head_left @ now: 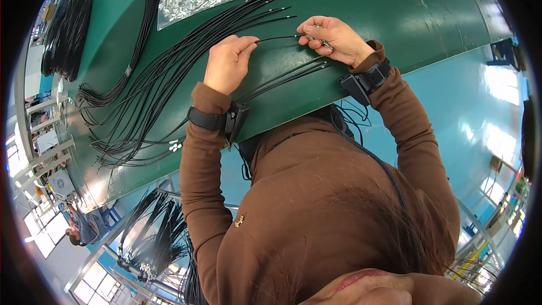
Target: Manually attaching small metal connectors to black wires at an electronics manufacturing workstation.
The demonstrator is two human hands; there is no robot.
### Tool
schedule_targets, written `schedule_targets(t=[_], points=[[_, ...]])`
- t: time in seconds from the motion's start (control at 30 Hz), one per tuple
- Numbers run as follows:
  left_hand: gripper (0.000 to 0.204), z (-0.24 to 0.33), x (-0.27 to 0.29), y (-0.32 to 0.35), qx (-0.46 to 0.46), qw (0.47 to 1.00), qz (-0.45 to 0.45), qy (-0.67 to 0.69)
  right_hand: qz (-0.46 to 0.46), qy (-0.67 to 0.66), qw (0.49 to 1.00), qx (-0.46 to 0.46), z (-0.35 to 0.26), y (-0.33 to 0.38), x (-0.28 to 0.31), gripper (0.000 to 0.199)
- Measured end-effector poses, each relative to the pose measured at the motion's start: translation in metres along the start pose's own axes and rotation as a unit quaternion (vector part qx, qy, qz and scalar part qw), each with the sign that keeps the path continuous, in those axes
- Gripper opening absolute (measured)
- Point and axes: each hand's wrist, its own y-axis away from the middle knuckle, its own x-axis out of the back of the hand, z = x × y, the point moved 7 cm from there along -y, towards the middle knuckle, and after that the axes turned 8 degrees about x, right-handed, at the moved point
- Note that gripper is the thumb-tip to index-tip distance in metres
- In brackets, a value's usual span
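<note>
Left hand (228,63): fingers pinched on one thin black cable (276,38). Right hand (337,39): fingers curled in around the cable's tip and some small metal pieces (326,44), count unclear. Cable spans between the hands, above the bench (406,22). Front edge just below the wrists; bare surface to the right. Beyond: loose cable pile (175,62), overlapping, uncountable; one clear bag (168,20) of silver pieces.

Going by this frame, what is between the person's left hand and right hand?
In the head view, a thin black cable spans the gap from the left hand to the right hand, above the green tabletop.
</note>
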Motion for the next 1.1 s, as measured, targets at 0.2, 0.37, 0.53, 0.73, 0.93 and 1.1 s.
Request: schedule_targets(t=[0.2, 0.37, 0.53, 0.73, 0.93, 1.1], points=[[0.014, 0.003, -0.001, 0.001, -0.006, 1.0, -0.01, 0.003, 0.005, 0.007, 1.0, -0.003, 0.002, 0.0, 0.001, 0.017], [0.011, 0.014, -0.005, 0.001, -0.034, 0.999, -0.027, -0.028, 0.006, 0.128, 0.992, -0.003, -0.003, 0.003, -0.007, 0.016], [0.009, 0.042, -0.039, 0.0, -0.079, 0.995, -0.048, -0.044, 0.007, 0.265, 0.964, -0.023, -0.015, 0.006, -0.036, 0.015], [0.01, 0.045, -0.047, -0.002, -0.078, 0.997, -0.006, -0.015, 0.044, 0.14, 0.989, -0.025, -0.002, -0.005, -0.027, 0.014], [0.012, 0.042, -0.039, 0.0, 0.039, 0.993, -0.008, 0.109, 0.089, -0.008, 0.996, 0.017, -0.004, -0.003, -0.013, 0.019], [0.01, 0.041, -0.03, -0.002, -0.029, 0.979, 0.087, 0.183, 0.053, -0.089, 0.994, 0.02, -0.001, 0.003, -0.013, 0.023]])
